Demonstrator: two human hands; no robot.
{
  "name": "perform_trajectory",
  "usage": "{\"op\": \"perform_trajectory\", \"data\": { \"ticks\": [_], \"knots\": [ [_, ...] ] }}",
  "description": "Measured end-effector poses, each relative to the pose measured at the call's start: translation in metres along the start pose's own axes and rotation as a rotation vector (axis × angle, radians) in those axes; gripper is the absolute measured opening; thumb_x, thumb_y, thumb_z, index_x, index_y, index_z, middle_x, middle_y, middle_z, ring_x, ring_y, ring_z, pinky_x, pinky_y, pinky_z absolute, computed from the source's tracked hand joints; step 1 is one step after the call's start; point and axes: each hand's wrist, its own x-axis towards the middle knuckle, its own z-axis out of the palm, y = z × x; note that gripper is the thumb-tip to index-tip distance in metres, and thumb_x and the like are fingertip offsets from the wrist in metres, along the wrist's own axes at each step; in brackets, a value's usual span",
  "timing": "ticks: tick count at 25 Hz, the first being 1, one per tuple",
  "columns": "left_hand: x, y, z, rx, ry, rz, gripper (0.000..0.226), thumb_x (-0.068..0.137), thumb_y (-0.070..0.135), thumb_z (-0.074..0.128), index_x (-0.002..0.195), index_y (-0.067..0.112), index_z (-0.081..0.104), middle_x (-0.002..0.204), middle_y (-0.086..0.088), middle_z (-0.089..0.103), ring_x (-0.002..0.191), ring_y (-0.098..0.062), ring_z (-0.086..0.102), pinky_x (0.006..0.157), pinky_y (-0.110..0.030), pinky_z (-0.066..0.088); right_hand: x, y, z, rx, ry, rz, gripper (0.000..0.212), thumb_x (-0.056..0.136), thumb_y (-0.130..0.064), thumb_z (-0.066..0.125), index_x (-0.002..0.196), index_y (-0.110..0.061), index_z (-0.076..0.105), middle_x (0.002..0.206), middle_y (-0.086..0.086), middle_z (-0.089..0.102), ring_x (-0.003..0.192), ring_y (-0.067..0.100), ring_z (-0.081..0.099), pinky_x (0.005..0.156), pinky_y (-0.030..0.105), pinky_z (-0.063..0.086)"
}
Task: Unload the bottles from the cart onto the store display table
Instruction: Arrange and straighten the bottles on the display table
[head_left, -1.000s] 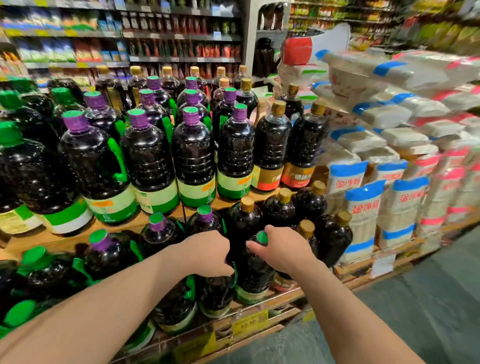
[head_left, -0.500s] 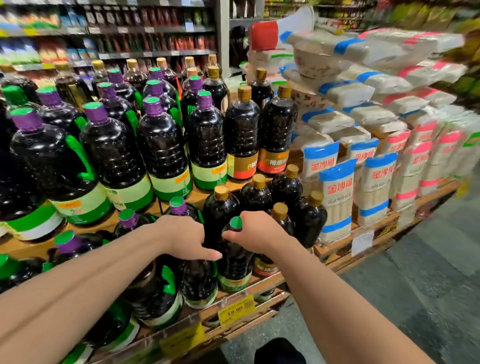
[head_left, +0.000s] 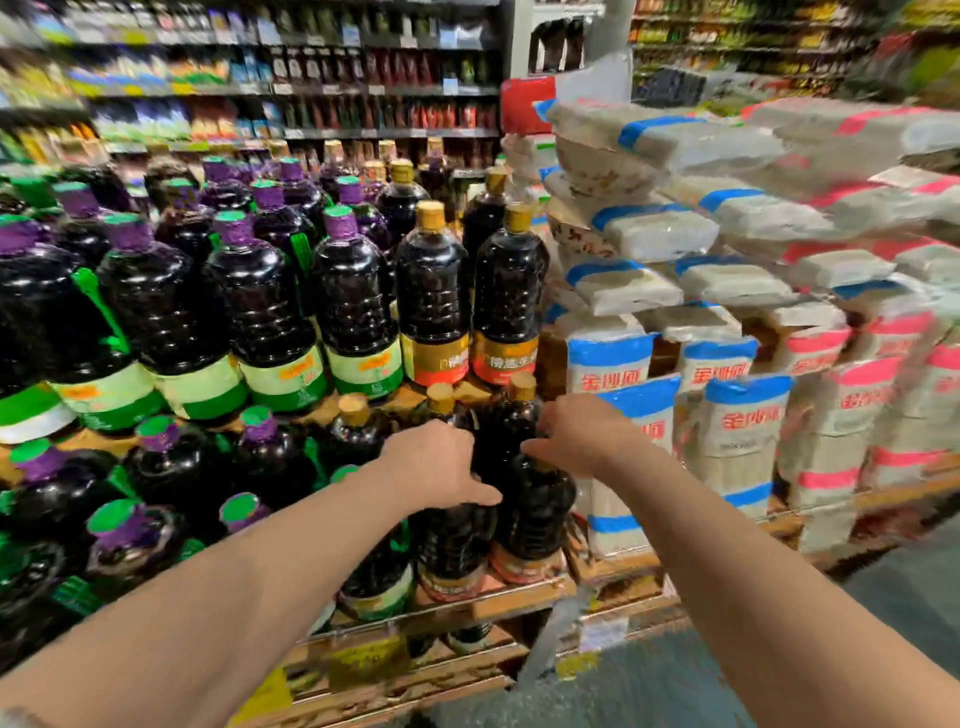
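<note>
Both arms stretched forward over the lower tier of a wooden display table (head_left: 519, 597) crowded with dark sauce bottles. Left hand (head_left: 436, 465) on top of a dark bottle with an orange-red label (head_left: 452, 545) at the front edge — fingers curled down over its top, thumb pointing right, cap hidden beneath the palm. Right hand (head_left: 576, 434) just above the neighbouring dark bottle (head_left: 535, 514), fingers bent and loosely spread toward its neck; motion blur there, so cannot tell whether gripping or merely touching. Behind them, more gold-capped bottles (head_left: 519, 410) on the same tier. On the upper tier, two tall gold-capped bottles (head_left: 506, 296) with orange labels, standing upright beside rows of purple-and-green-capped jugs (head_left: 260, 301) running off to the left. To the right — stacked white noodle packets (head_left: 748, 410) with blue and pink bands. Yellow price tags (head_left: 363, 662) along the table's front rail.
</note>
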Motion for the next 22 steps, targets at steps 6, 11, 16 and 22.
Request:
{"op": "perform_trajectory", "data": {
  "ticks": [6, 11, 16, 22],
  "knots": [
    [0.022, 0.013, -0.003, 0.141, -0.213, 0.048, 0.077, 0.093, 0.069, 0.037, 0.143, 0.011, 0.048, 0.14, -0.009, 0.052, 0.128, -0.029, 0.046, 0.102, -0.041, 0.045, 0.001, 0.009, 0.025, -0.103, -0.056, -0.17, 0.043, 0.097, -0.05, 0.036, 0.099, -0.014, 0.061, 0.103, 0.01, 0.061, 0.1, 0.03, 0.059, 0.079, 0.037, 0.048],
    [0.024, 0.008, -0.004, 0.121, -0.264, 0.07, 0.071, 0.096, 0.064, 0.036, 0.138, 0.01, 0.052, 0.129, -0.009, 0.06, 0.117, -0.028, 0.056, 0.097, -0.04, 0.05, 0.006, 0.008, 0.019, -0.034, -0.107, -0.166, 0.039, 0.091, -0.047, 0.054, 0.072, -0.015, 0.044, 0.071, -0.002, 0.048, 0.085, 0.026, 0.058, 0.065, 0.033, 0.04],
    [0.031, 0.006, -0.008, 0.112, -0.262, 0.095, 0.069, 0.097, 0.06, 0.038, 0.147, 0.012, 0.043, 0.139, -0.006, 0.055, 0.125, -0.026, 0.051, 0.101, -0.037, 0.047, 0.025, 0.007, 0.011, -0.038, -0.204, -0.24, 0.035, 0.091, -0.041, 0.056, 0.07, -0.018, 0.041, 0.066, -0.004, 0.043, 0.074, 0.02, 0.052, 0.063, 0.031, 0.04],
    [0.042, 0.002, -0.001, 0.214, -0.289, 0.146, 0.069, 0.096, 0.063, 0.034, 0.135, 0.01, 0.055, 0.123, -0.01, 0.063, 0.11, -0.027, 0.06, 0.092, -0.039, 0.052, 0.027, -0.001, 0.005, -0.084, -0.258, -0.251, 0.026, 0.093, -0.039, 0.054, 0.085, -0.016, 0.043, 0.072, -0.004, 0.043, 0.08, 0.019, 0.05, 0.071, 0.03, 0.043]
  ]
}}
